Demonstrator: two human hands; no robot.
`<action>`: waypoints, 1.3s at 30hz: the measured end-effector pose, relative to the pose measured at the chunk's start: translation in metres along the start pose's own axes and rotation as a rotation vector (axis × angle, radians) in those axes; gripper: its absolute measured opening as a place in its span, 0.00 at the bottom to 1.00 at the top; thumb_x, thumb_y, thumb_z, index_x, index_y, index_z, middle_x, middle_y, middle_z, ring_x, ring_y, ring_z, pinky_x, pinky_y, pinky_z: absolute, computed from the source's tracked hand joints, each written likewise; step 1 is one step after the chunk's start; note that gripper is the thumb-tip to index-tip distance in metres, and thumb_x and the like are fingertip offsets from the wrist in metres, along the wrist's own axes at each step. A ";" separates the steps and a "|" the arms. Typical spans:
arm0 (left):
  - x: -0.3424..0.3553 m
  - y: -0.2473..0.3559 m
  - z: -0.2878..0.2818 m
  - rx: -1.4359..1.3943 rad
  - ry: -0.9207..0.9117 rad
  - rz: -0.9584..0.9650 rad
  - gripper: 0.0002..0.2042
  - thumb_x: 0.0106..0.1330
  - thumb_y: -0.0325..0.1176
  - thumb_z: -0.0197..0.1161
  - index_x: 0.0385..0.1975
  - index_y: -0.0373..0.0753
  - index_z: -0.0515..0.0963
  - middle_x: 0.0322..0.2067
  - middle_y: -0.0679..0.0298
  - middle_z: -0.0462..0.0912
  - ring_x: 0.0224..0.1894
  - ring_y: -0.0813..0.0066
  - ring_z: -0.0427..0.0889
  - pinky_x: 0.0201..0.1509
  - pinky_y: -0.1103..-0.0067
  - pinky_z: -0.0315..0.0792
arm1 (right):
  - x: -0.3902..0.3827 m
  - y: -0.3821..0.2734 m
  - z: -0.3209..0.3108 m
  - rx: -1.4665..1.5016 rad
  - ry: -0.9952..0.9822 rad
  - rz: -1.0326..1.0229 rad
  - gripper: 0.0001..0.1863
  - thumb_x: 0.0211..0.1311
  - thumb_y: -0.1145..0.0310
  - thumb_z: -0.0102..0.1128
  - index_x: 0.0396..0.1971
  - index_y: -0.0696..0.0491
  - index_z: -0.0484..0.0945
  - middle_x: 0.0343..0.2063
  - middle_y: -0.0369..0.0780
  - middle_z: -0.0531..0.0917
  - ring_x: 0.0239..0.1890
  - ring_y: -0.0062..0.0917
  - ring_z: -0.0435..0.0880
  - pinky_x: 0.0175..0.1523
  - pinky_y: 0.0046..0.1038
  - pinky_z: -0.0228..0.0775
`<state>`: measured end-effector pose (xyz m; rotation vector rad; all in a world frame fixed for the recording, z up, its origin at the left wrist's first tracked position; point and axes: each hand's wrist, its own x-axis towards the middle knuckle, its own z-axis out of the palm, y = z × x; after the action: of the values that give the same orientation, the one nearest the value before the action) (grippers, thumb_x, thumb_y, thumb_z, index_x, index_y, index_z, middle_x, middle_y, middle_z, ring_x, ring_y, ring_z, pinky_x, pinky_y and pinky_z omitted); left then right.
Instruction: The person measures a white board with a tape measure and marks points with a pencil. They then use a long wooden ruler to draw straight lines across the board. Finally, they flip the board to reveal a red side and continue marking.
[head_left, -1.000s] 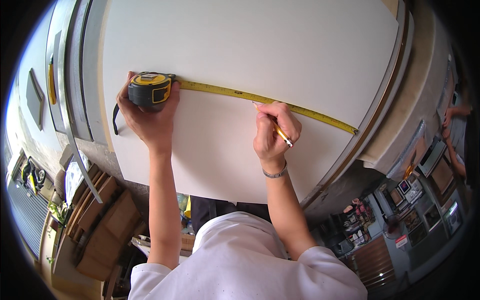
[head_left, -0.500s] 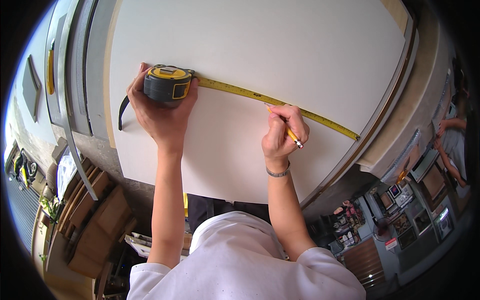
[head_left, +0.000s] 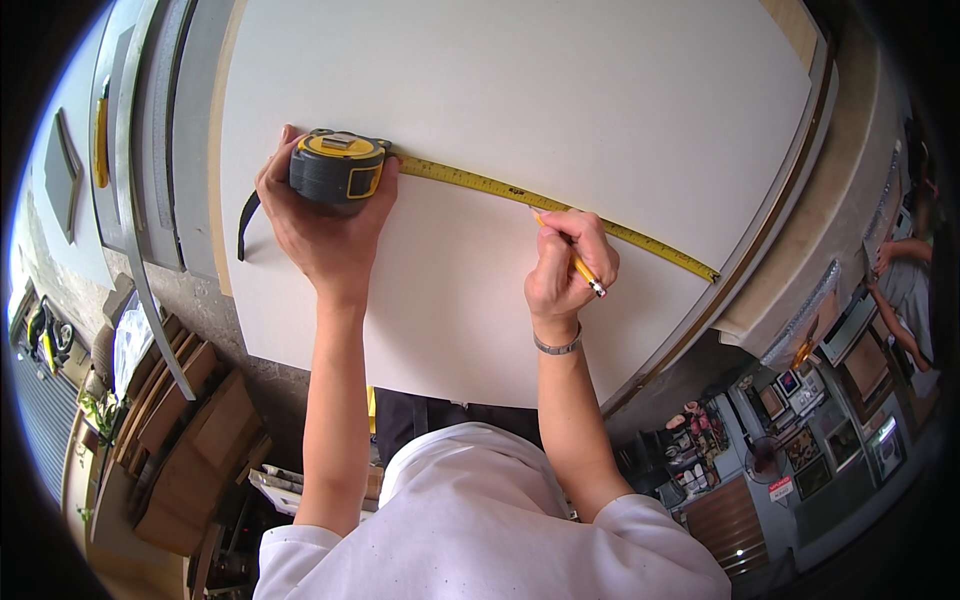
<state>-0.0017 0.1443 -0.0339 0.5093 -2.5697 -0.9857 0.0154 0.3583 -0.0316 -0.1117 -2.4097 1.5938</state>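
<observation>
Left grip is grasping the tape case over the left part of the white board, thumb along the case's right side. Yellow blade is running across the board toward the right edge; its end is sitting at or just beside that edge, can't tell if it's hooking on. Right grip is pinching the pencil, tip pointing just beside the blade's near edge; can't tell if it's touching the board.

Risks, my read: nothing is visibly pinning the blade's far end, so a tug on the case could be dragging it out of position. A twisting case could be skewing the blade and throwing off any reading. Right knuckles are overlapping the blade, so a bump could be nudging it. A loosening pinch could be letting the tip wander.
</observation>
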 end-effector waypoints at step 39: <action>0.002 0.007 -0.002 -0.041 -0.001 0.005 0.39 0.49 0.34 0.84 0.60 0.37 0.68 0.57 0.52 0.75 0.62 0.53 0.74 0.68 0.62 0.69 | -0.022 -0.039 -0.127 0.068 0.227 0.262 0.11 0.73 0.72 0.47 0.46 0.62 0.76 0.24 0.40 0.78 0.25 0.18 0.73 0.31 0.21 0.66</action>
<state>-0.0036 0.1473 -0.0274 0.4910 -2.5444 -1.0353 0.0712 0.4522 0.0478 -0.5846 -2.2359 1.6652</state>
